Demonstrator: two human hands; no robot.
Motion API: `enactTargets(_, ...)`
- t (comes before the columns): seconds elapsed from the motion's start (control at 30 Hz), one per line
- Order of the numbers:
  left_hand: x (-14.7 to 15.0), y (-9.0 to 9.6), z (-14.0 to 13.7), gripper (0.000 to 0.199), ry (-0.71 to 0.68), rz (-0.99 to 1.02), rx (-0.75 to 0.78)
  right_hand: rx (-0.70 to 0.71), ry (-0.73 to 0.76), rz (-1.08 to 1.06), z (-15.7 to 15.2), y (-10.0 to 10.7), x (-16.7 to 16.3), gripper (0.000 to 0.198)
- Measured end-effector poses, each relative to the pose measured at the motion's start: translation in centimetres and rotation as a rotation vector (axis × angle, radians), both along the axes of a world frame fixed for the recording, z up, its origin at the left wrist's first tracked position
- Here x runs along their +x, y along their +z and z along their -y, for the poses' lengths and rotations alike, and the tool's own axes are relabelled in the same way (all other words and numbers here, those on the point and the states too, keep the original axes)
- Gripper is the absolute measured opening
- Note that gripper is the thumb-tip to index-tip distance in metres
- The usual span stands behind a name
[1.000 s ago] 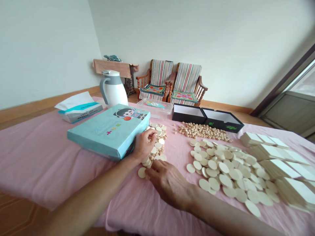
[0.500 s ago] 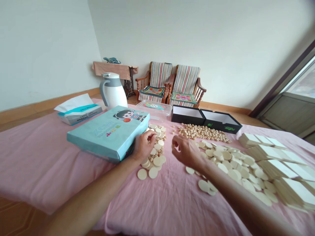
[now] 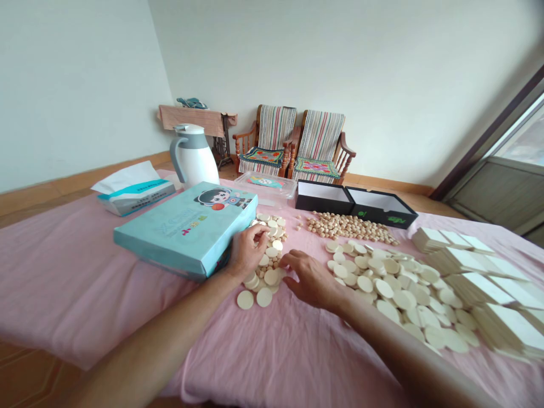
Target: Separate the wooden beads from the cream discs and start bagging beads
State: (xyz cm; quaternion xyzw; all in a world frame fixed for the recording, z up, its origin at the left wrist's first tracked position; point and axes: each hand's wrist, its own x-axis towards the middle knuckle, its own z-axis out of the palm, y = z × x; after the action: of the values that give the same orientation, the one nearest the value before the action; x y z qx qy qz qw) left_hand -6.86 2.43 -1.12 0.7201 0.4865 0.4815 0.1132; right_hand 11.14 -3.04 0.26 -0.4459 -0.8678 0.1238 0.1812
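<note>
My left hand (image 3: pixel 249 249) rests beside the blue box with its fingers curled in a pinch at the narrow pile; what they hold, if anything, is too small to make out. That pile mixes round wooden discs (image 3: pixel 264 297) with small wooden beads. Over its right edge reaches my right hand (image 3: pixel 309 281), thumb and fingers apart, close to a pale disc at the pile's side. To the right of this hand spreads a larger heap of wooden discs (image 3: pixel 383 289). The blue box (image 3: pixel 187 226), printed with a cartoon figure, lies left of my left hand.
Wooden beads (image 3: pixel 348 228) lie in front of two black trays (image 3: pixel 378 212). Stacks of pale rectangular pieces (image 3: pixel 510 328) stand at the right. A clear plastic container (image 3: pixel 276 195), a white jug (image 3: pixel 198 161) and a tissue pack (image 3: pixel 136 190) sit farther back on the pink cloth (image 3: pixel 272 362).
My right hand has moved left and toward me, to the narrow pile's edge, and its curled fingers have spread apart. My left hand stays in place, still pinched.
</note>
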Motion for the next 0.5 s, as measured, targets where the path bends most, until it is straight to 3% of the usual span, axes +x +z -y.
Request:
enactTargets(0.3, 0.1, 0.5, 0.4, 0.015, -0.010, 0.001, -0.001, 0.045, -0.034, -0.017, 0.8, -0.6, -1.1, 0.028)
enactTargets(0.5, 0.3, 1.1, 0.7, 0.015, -0.010, 0.022, -0.009, 0.131, -0.149, -0.011, 1.4, 0.6, 1.6, 0.016)
